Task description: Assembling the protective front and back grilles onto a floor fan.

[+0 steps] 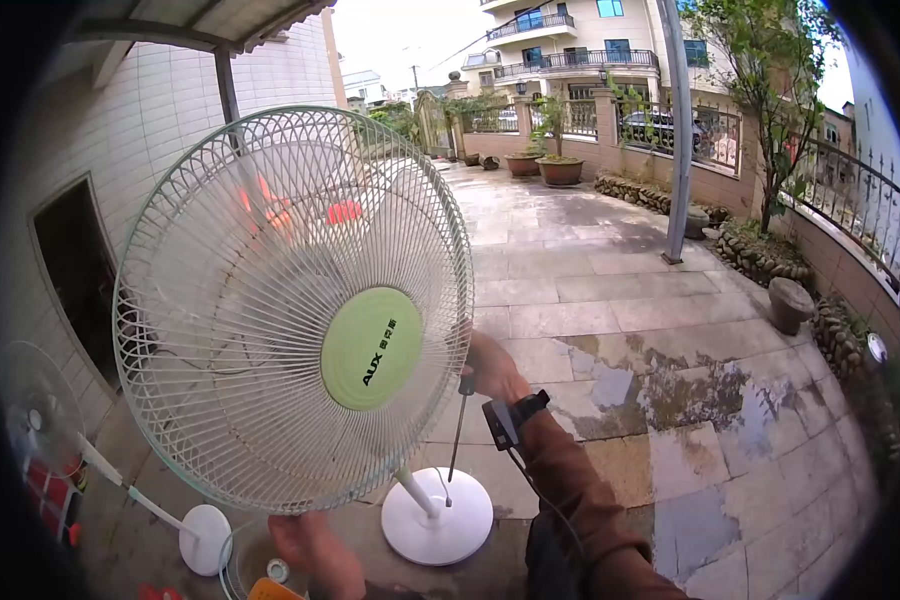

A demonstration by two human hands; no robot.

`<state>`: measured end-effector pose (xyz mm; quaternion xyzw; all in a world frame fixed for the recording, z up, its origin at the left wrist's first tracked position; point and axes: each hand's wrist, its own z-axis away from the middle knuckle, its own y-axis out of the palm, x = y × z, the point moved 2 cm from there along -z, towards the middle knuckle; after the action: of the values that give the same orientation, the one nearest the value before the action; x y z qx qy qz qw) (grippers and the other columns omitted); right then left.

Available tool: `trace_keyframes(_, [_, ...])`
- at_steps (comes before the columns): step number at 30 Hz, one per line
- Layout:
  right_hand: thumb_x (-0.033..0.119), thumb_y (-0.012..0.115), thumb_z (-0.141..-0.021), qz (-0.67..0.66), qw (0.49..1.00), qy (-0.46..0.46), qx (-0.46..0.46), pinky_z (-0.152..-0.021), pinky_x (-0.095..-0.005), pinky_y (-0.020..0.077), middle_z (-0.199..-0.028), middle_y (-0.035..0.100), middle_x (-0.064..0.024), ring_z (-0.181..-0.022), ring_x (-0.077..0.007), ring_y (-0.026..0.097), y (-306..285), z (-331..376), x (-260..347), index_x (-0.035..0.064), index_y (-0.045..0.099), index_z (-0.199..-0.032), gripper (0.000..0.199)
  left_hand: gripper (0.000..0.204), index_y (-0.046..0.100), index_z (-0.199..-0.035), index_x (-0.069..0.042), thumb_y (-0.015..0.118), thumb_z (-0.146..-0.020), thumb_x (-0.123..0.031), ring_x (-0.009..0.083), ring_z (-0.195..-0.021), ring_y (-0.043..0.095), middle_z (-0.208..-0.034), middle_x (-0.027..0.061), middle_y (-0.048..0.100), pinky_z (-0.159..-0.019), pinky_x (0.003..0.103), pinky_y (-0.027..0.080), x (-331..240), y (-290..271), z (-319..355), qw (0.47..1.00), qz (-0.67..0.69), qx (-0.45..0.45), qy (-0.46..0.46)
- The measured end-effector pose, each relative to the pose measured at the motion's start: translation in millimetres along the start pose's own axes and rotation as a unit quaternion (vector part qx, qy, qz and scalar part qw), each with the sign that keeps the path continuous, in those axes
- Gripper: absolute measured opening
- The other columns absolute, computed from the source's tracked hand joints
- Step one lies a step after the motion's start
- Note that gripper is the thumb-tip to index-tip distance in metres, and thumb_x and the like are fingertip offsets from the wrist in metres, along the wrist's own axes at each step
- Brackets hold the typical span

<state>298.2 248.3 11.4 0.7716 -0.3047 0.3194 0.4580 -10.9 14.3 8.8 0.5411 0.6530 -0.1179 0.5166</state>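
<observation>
Gripping one screwdriver [467, 385] beside the right rim of the near fan [292, 310]

Holding its dark handle in the right hand [495, 368], with the shaft pointing down. Reaching under the fan's lower rim with the left hand [315, 550]; cannot tell whether closed on it or merely touching.

Counting two hands, one screwdriver and two fans, each with one round white base [437, 545]. Placing the near fan closer to the left edge of the paving [570, 290] than to its right, and the second fan [40, 415] farther left, by the tiled wall [160, 120]. Counting also one metal post [681, 130] toward the right edge and two broad pots [560, 172] at the far edge.

Finding little room between the fans; wide room rightward, as far as the stone border [760, 255].
</observation>
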Motion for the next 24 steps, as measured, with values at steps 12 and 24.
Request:
trace_keyframes(12, [0.024,0.054,-0.102,-0.014,0.994,0.006,-0.104,-0.046,-0.0189,0.0363,-0.078,0.053,0.0029,-0.061,-0.0051,0.045,12,19,17,0.0053,0.059,-0.105,0.020,0.046,0.045,-0.132,0.003,0.060,-0.097,-0.024,0.0265,-0.121,0.051,-0.133,0.0155,0.052,-0.104,0.044,0.040,-1,4,0,0.999,0.027,0.018,0.011])
trace_keyframes(24, [0.030,0.054,-0.103,-0.058,0.995,0.050,-0.057,-0.048,-0.0192,0.0364,-0.083,0.049,0.0040,-0.067,-0.0053,0.047,22,32,27,0.0079,0.056,-0.109,0.023,0.044,0.051,-0.124,0.006,0.064,-0.092,-0.022,0.0257,-0.114,0.057,-0.125,0.0156,0.059,-0.100,0.040,0.044,3,1,8,0.998,0.012,-0.001,0.057])
